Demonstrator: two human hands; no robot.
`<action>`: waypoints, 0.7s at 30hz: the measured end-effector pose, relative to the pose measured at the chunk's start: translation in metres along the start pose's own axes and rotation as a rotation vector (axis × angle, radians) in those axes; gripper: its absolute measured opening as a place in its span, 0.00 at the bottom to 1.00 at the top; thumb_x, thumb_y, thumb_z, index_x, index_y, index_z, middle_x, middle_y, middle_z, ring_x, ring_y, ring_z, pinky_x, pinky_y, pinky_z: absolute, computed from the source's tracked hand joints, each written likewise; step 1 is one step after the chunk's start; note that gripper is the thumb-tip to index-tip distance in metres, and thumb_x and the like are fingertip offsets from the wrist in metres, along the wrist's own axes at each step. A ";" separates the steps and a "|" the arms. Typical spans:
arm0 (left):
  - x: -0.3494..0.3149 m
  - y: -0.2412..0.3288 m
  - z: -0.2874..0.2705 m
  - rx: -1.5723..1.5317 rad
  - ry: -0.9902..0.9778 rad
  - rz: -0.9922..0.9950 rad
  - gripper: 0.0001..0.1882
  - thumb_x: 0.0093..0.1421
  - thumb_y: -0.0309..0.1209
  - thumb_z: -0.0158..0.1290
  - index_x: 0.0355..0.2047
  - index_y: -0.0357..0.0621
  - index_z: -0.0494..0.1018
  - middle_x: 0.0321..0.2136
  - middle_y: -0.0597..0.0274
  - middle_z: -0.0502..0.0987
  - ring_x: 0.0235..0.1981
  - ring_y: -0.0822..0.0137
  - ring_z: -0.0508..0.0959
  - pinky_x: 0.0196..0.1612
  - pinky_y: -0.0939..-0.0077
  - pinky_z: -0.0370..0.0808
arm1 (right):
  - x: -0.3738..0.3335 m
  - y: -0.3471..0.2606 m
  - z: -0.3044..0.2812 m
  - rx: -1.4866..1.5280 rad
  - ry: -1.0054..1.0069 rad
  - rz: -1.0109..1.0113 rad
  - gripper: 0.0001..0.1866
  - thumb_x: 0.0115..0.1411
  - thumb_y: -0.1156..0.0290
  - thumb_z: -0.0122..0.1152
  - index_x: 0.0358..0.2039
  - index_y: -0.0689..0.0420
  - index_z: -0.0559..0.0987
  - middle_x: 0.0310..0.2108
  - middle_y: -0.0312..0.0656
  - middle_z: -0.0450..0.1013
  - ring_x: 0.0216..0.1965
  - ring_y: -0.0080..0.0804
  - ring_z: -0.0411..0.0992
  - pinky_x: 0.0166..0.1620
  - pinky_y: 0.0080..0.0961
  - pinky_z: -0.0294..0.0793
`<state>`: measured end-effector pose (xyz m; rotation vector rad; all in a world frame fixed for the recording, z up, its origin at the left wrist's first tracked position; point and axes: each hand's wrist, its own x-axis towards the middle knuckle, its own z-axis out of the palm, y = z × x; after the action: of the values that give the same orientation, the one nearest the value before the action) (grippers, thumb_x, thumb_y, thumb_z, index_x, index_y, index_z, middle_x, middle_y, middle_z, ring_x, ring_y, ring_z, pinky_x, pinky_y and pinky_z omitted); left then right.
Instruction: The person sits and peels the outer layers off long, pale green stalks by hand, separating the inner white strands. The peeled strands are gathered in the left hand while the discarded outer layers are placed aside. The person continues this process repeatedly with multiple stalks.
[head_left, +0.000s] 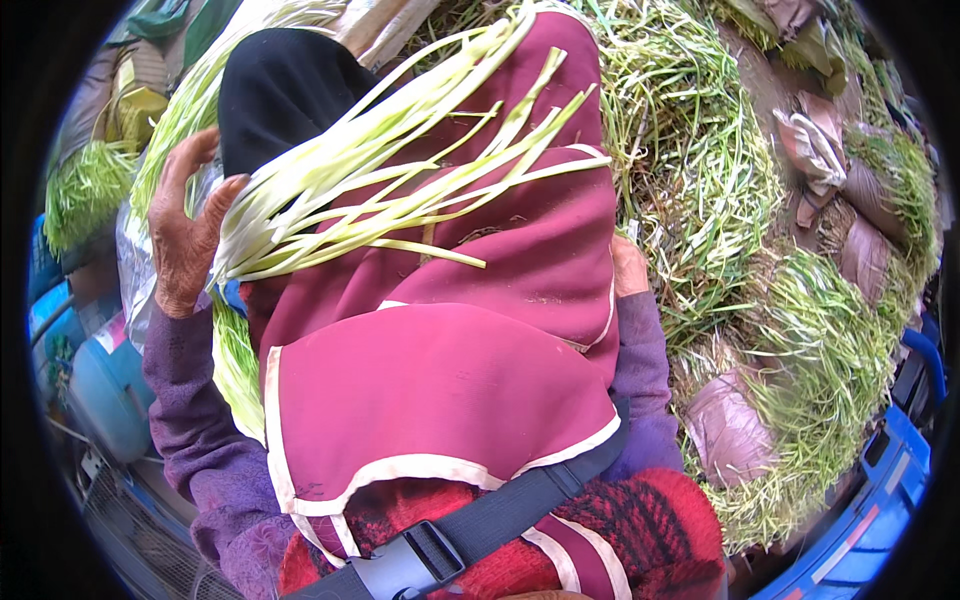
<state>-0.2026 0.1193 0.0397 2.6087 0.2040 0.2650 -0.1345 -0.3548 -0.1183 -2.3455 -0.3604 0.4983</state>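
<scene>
Two hands are in view, and from where I stand only the left one can be read clearly. Farthest left, a bundle of yellow-green leaves [90,200] sits on the far side, with a rounded blue container [112,395] nearer. Next comes the left hand [188,225], its grip wide, thumb and fingers spread around nothing; the thumb is right beside the gathered ends of the pale chive-like stalks [350,170], and I can't tell whether it touches them. That bunch lies across the maroon apron [440,370] on the lap, fanning out toward the far right. Right of the lap, the right hand [628,268] is half hidden by the apron's edge, so I cannot tell what its grip has. Beyond it spreads a heap of loose green leaves [690,170], then a blue plastic crate [885,505] at the near right. I'd judge the step to be arranging or sorting this bunch; the next move seems to call for closing the left grip on the gathered ends and evening out the stray stalks.
</scene>
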 end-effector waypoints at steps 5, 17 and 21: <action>-0.045 -0.050 0.000 -0.285 -0.269 -0.345 0.41 0.50 0.56 0.52 0.52 0.32 0.62 0.45 0.49 0.70 0.48 0.60 0.70 0.53 0.70 0.62 | 0.002 0.006 0.005 -0.076 -0.028 -0.019 0.12 0.54 0.66 0.51 0.34 0.57 0.78 0.29 0.47 0.74 0.33 0.45 0.73 0.36 0.32 0.73; -0.086 -0.042 -0.025 -0.317 -0.444 -0.281 0.43 0.35 0.23 0.58 0.56 0.32 0.57 0.44 0.49 0.72 0.47 0.62 0.73 0.52 0.75 0.65 | 0.015 -0.011 -0.013 -0.309 -0.109 -0.023 0.12 0.54 0.66 0.51 0.34 0.57 0.78 0.28 0.47 0.74 0.33 0.45 0.74 0.35 0.32 0.73; -0.102 0.001 -0.025 0.169 -0.248 -0.199 0.40 0.37 0.15 0.52 0.56 0.36 0.58 0.44 0.41 0.70 0.41 0.46 0.74 0.44 0.65 0.72 | 0.020 -0.016 -0.017 -0.366 -0.135 -0.029 0.12 0.54 0.66 0.51 0.34 0.57 0.78 0.28 0.47 0.74 0.32 0.45 0.74 0.35 0.33 0.73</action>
<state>-0.3073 0.1104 0.0464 2.7304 0.4104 -0.1518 -0.1105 -0.3458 -0.1008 -2.6592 -0.5902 0.6213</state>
